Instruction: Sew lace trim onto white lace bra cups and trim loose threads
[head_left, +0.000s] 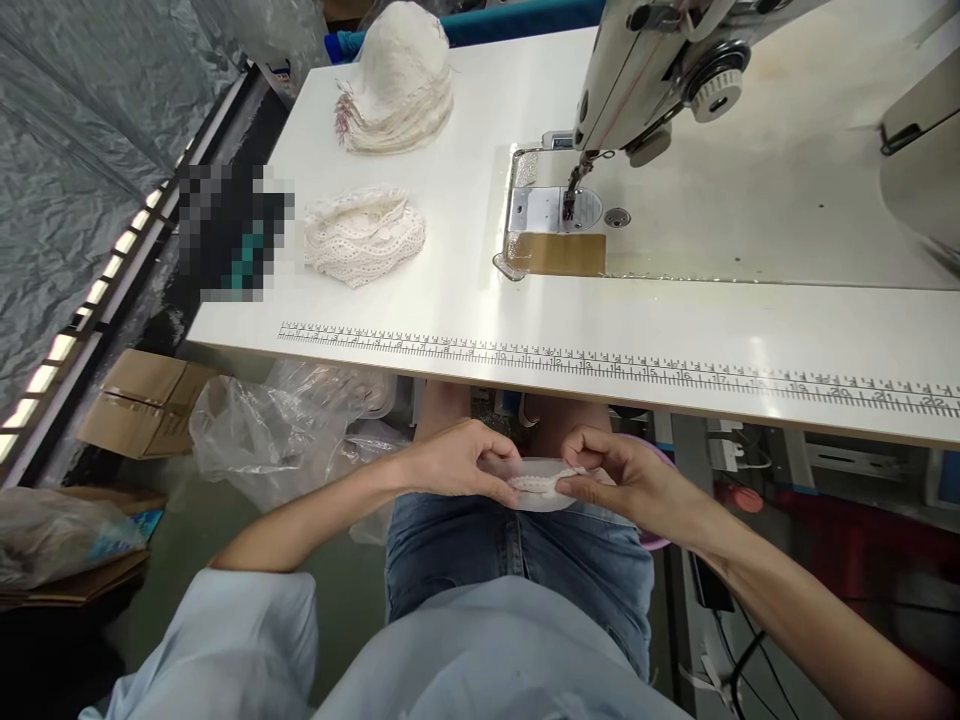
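Observation:
Over my lap, below the table edge, both hands meet at a small translucent whitish piece, perhaps plastic, with a strip of white lace along it. My left hand pinches its left end between thumb and fingers. At the other end my right hand has thumb and forefinger closed on the lace. Whether the lace lies inside or on top of the translucent piece I cannot tell. On the tabletop rest a bundle of cream lace and, behind it, a stack of white fabric with frayed edges.
A sewing machine stands on the white table, its needle and presser foot over a metal plate. A printed ruler runs along the front edge. Clear plastic bags and a cardboard box lie below left.

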